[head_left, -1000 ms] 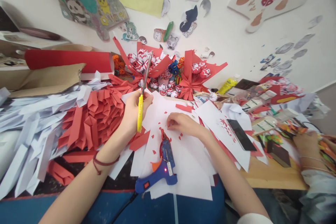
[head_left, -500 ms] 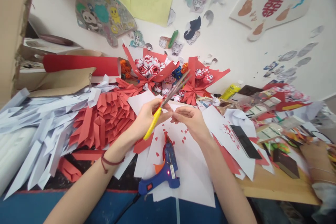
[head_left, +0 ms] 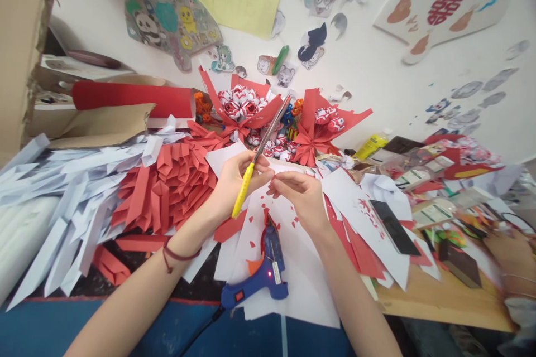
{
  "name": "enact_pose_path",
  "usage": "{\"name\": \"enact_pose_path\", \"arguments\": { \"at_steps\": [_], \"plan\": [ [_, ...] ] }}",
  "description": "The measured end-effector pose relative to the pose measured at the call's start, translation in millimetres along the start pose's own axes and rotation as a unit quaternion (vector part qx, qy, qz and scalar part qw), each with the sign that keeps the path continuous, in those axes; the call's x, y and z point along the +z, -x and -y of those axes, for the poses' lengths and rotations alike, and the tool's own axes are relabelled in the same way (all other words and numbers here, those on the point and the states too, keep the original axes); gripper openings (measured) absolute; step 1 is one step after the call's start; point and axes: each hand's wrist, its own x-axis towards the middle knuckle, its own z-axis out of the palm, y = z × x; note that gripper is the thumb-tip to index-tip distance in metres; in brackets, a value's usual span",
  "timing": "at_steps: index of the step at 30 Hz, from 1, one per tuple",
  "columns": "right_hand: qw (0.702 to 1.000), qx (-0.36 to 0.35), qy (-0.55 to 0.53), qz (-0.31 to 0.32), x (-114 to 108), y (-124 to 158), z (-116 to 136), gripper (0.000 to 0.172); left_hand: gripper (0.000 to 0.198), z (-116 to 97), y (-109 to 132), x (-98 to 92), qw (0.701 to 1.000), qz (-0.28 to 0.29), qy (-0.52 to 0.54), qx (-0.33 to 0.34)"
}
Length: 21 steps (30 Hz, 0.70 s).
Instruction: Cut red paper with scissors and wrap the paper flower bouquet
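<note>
My left hand (head_left: 234, 184) is closed around yellow-handled scissors (head_left: 259, 153), blades pointing up and to the right. My right hand (head_left: 299, 192) pinches a tiny red paper scrap (head_left: 275, 177) just beside the scissors' handle; the two hands nearly touch. Both hover over white paper sheets (head_left: 293, 268) dotted with small red cuttings. A blue and orange hot glue gun (head_left: 259, 273) lies on the sheets below the hands, its red light on.
Folded red papers (head_left: 167, 184) and folded white papers (head_left: 67, 201) are heaped at left. Red paper bouquets (head_left: 310, 122) stand against the wall. A black phone (head_left: 391, 220) lies at right, among cluttered craft supplies. Another person's hand (head_left: 513, 256) shows at the far right edge.
My right hand lifted off the white sheets with a red scrap and came up to the scissors. The scissors tilted from near upright to slanting right.
</note>
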Motion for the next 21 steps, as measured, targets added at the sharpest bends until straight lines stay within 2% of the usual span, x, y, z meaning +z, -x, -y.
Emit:
{"name": "enact_pose_path", "arguments": {
  "at_steps": [2, 5, 8, 10, 12, 17, 21],
  "plan": [
    [0.999, -0.024, 0.001, -0.025, 2, 2, 1, 0.015, 0.031, -1, 0, -0.2, 0.999, -0.013, -0.043, 0.021],
    [0.996, -0.059, 0.020, -0.060, 0, 3, 5, 0.014, 0.027, -4, -2, -5.7, 0.984, -0.009, -0.167, 0.061],
    [0.991, -0.098, 0.039, -0.087, -7, 1, 8, 0.015, 0.028, -5, -6, -17.6, 0.938, 0.018, -0.327, 0.113],
    [0.987, -0.117, 0.038, -0.099, -12, 0, 10, 0.015, 0.031, -3, -9, -25.5, 0.906, 0.029, -0.398, 0.140],
    [0.986, -0.126, 0.028, -0.107, -15, 0, 11, 0.015, 0.032, -1, -11, -30.4, 0.892, 0.046, -0.428, 0.136],
    [0.985, -0.137, 0.007, -0.099, -19, 2, 14, 0.013, 0.032, 0, -11, -29.4, 0.894, 0.080, -0.435, 0.070],
    [0.984, -0.157, 0.012, -0.090, -23, 2, 14, 0.012, 0.034, -1, -10, -26.5, 0.892, 0.089, -0.438, 0.070]
  ]
}}
